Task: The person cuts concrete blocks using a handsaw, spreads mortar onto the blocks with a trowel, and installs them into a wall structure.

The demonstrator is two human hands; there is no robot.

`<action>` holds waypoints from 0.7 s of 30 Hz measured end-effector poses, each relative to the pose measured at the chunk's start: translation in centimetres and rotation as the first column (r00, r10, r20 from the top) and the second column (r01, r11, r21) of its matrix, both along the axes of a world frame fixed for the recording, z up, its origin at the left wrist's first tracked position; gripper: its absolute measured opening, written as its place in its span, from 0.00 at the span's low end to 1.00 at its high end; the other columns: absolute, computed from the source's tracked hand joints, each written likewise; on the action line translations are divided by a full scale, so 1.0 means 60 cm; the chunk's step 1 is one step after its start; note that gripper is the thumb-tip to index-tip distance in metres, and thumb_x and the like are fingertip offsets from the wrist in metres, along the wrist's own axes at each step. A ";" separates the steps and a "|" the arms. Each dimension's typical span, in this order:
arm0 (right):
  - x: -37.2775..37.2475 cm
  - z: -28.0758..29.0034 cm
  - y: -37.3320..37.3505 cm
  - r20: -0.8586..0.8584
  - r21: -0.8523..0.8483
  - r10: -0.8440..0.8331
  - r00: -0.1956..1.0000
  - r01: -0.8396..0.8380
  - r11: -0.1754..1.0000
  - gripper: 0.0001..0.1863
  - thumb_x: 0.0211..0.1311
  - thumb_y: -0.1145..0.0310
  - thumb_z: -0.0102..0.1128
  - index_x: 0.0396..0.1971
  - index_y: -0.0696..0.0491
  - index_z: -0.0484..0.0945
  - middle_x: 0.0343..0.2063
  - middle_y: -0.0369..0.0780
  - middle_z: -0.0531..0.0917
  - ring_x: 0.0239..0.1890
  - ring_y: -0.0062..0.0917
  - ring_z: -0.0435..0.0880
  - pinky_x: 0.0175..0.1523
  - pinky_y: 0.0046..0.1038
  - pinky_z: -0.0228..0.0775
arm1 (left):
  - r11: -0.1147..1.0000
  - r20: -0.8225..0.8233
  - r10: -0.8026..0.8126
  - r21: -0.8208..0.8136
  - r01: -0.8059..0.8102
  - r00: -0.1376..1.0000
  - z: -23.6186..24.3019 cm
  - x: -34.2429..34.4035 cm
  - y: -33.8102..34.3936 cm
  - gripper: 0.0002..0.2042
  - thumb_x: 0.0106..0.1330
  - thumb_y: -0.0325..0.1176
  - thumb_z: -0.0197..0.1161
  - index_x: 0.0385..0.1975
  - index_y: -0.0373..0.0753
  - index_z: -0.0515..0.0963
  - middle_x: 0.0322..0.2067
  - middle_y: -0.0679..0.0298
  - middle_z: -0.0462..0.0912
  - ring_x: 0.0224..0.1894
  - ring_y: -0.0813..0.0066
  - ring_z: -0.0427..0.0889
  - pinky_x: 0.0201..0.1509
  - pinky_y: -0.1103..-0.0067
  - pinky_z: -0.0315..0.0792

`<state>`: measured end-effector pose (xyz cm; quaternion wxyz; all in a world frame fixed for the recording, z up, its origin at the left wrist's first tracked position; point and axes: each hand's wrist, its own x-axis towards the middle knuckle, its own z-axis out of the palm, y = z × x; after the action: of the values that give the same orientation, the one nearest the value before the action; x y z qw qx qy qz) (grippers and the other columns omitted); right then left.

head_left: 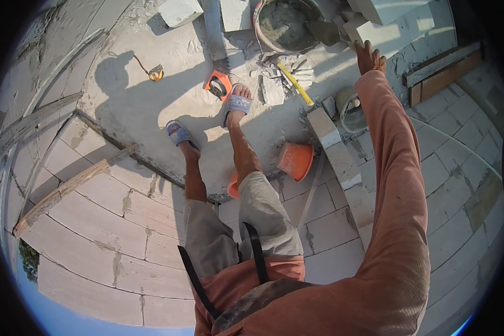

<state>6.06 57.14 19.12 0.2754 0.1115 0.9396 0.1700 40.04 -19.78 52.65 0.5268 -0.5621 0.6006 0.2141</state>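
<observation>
My right arm, in a rust-coloured sleeve, stretches to the upper right. At its end my right hand (pixel 369 58) is closed, its fingers curled around the handle end of a trowel, and most of the handle is hidden. The trowel's grey blade (pixel 324 33) lies over the right rim of a round bucket (pixel 258 29) containing wet grey mortar (pixel 285 25). Pale blocks (pixel 395 35) stand right beside the hand. My left hand is out of view.
An orange-handled handsaw (pixel 218 85), a yellow-handled tool (pixel 295 84) and a tape measure (pixel 156 73) lie on the floor around my sandalled feet. Behind them are an orange bucket (pixel 296 161) and a low block row (pixel 341 159). A second bucket (pixel 353 115) stands under my forearm.
</observation>
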 end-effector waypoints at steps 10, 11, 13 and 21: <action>0.087 0.126 0.082 0.145 -0.193 -0.215 0.966 0.241 0.951 0.31 0.62 0.60 0.58 0.66 0.36 0.64 0.53 0.42 0.79 0.52 0.44 0.81 0.58 0.45 0.71 | 1.000 0.053 0.000 0.004 0.000 0.999 0.028 0.014 0.019 0.35 0.69 0.60 0.51 0.66 0.38 0.67 0.62 0.52 0.73 0.64 0.58 0.71 0.67 0.67 0.65; 0.091 0.126 0.081 0.118 -0.305 -0.237 0.964 0.262 0.916 0.29 0.63 0.55 0.57 0.65 0.42 0.67 0.50 0.45 0.81 0.53 0.47 0.80 0.56 0.45 0.72 | 1.000 0.049 -0.002 0.006 0.002 0.999 0.023 0.011 0.019 0.35 0.69 0.60 0.51 0.66 0.38 0.67 0.62 0.52 0.73 0.64 0.58 0.71 0.67 0.67 0.65; 0.054 0.129 0.029 0.221 -0.441 -0.349 0.911 0.412 0.797 0.26 0.64 0.54 0.57 0.61 0.46 0.69 0.44 0.45 0.82 0.47 0.44 0.82 0.52 0.43 0.75 | 1.000 0.052 -0.014 0.008 0.013 0.999 0.026 0.002 0.023 0.35 0.69 0.60 0.52 0.66 0.39 0.67 0.62 0.52 0.73 0.64 0.57 0.71 0.67 0.67 0.65; -0.003 -0.098 -0.147 0.604 -0.535 -0.787 0.125 0.795 -0.285 0.14 0.66 0.59 0.59 0.33 0.56 0.75 0.19 0.36 0.70 0.16 0.21 0.69 0.19 0.28 0.64 | 0.998 0.065 -0.041 0.043 0.039 0.997 0.033 -0.021 0.023 0.34 0.69 0.59 0.53 0.66 0.39 0.68 0.62 0.52 0.73 0.64 0.57 0.70 0.67 0.67 0.64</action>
<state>5.86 48.30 13.26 0.3318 0.5629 0.5636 -0.5054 38.77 -18.40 54.64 0.5622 -0.5456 0.5894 0.1973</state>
